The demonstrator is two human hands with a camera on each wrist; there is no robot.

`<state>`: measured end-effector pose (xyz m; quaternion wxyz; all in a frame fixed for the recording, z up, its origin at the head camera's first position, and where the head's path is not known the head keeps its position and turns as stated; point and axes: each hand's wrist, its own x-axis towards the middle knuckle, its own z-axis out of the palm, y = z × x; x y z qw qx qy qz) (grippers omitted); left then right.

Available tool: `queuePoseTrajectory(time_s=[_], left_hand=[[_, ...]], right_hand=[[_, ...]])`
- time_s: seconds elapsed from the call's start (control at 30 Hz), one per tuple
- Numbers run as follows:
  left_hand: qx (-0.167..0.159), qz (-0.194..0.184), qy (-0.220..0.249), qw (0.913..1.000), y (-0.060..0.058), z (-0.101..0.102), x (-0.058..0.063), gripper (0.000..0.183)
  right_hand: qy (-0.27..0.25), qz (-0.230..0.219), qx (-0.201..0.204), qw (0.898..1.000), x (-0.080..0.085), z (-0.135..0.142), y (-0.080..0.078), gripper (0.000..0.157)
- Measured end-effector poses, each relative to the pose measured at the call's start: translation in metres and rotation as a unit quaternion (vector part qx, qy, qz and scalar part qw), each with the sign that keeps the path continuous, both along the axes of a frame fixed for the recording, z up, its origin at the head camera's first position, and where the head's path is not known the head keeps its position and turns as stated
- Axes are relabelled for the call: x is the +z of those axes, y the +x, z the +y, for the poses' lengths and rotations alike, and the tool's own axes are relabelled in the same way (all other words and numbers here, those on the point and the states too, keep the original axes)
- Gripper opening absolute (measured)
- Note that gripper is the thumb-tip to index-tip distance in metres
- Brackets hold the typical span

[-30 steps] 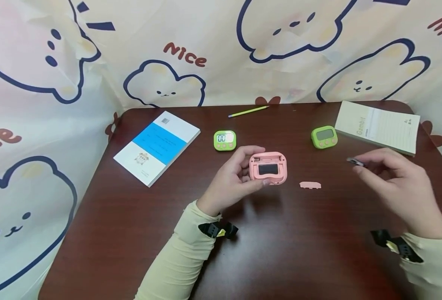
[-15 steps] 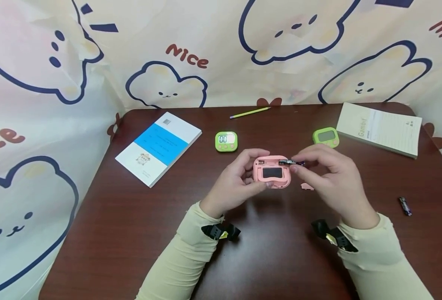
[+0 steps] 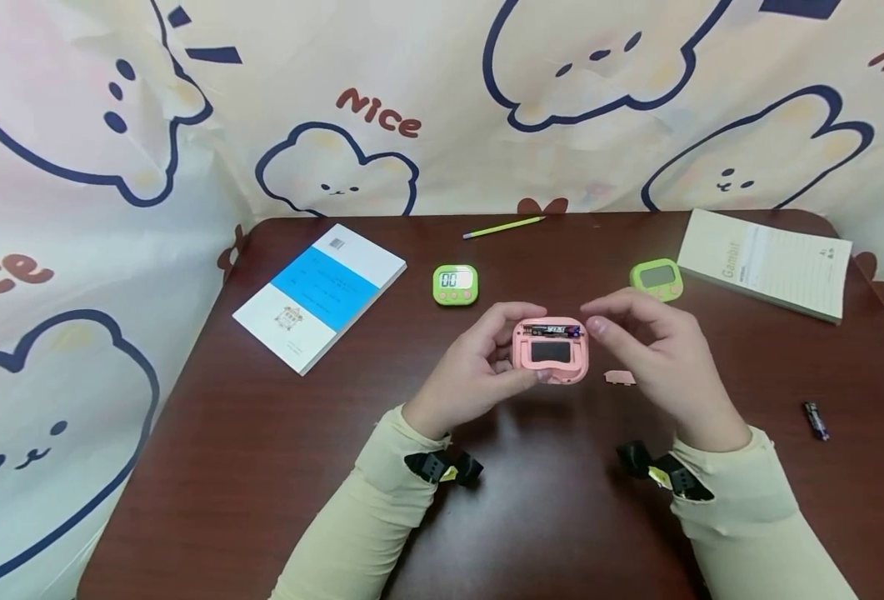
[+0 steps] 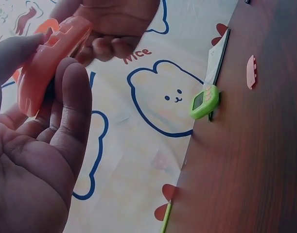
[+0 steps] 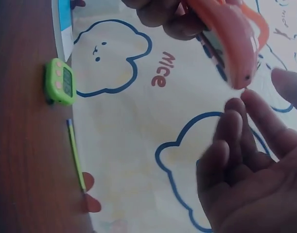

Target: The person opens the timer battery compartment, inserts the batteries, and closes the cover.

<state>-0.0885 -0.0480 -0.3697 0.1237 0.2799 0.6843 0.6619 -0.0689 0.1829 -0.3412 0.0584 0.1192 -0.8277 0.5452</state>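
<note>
In the head view my left hand [image 3: 467, 371] grips a pink digital timer [image 3: 520, 354] by its left side, thumb along the lower edge, back facing up. A dark AAA-size battery [image 3: 554, 331] lies in the slot at the top of that back. My right hand [image 3: 662, 362] is at the timer's right edge with nothing between thumb and index finger. In the right wrist view its index fingertip is right at the pink casing [image 5: 238, 46], thumb held apart. The small pink battery cover [image 3: 619, 378] lies on the table beside the right hand.
Another battery [image 3: 816, 422] lies on the table at right. Two green timers [image 3: 456, 285] stand farther back, the second green timer [image 3: 659, 280] near a notepad [image 3: 767, 262]. A blue-and-white book [image 3: 320, 296] lies at left, and a pencil [image 3: 503, 227] by the back edge.
My right hand has come leftward from the right side with a battery, which now lies in the timer's slot, and the fingers have let go. The left hand keeps its hold.
</note>
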Motion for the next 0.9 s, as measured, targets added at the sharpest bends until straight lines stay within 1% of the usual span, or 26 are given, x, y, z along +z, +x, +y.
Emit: queuePoseTrajectory(time_s=[0.07,0.13,0.23,0.4,0.5,0.6,0.7,0.8,0.9], left_hand=[[-0.003,-0.002,-0.002,1.0000,0.001,0.000,-0.001,0.059],[-0.004,0.001,-0.003,1.0000,0.002,-0.001,-0.001,0.059],[-0.005,0.010,-0.003,0.9999,0.002,-0.001,0.000,0.059],[-0.012,0.035,-0.009,0.9993,0.003,0.001,0.000,0.058],[-0.021,0.052,-0.010,0.9984,0.003,0.003,-0.001,0.058],[-0.024,0.066,-0.011,0.9975,0.003,0.004,-0.003,0.059],[-0.018,0.078,-0.017,0.9966,0.003,0.005,-0.004,0.059],[-0.011,0.084,-0.032,0.9959,0.002,0.006,-0.005,0.058],[0.002,0.084,-0.060,0.9947,0.001,0.005,-0.006,0.058]], right_hand=[[-0.008,-0.041,0.012,0.999,-0.002,0.001,0.000,0.022],[-0.008,-0.063,0.021,0.998,-0.005,0.001,-0.001,0.023],[-0.021,-0.085,0.026,0.996,-0.008,0.001,-0.003,0.020],[-0.071,-0.102,0.028,0.992,-0.011,0.000,-0.002,0.010],[-0.091,-0.087,0.021,0.992,-0.011,-0.003,-0.001,0.006],[-0.097,-0.066,0.005,0.993,-0.010,-0.006,0.001,0.007],[-0.081,-0.035,-0.017,0.996,-0.009,-0.010,0.003,0.006],[-0.053,-0.006,-0.039,0.998,-0.011,-0.013,0.003,0.005],[-0.015,-0.003,-0.051,0.999,-0.014,-0.013,0.000,0.007]])
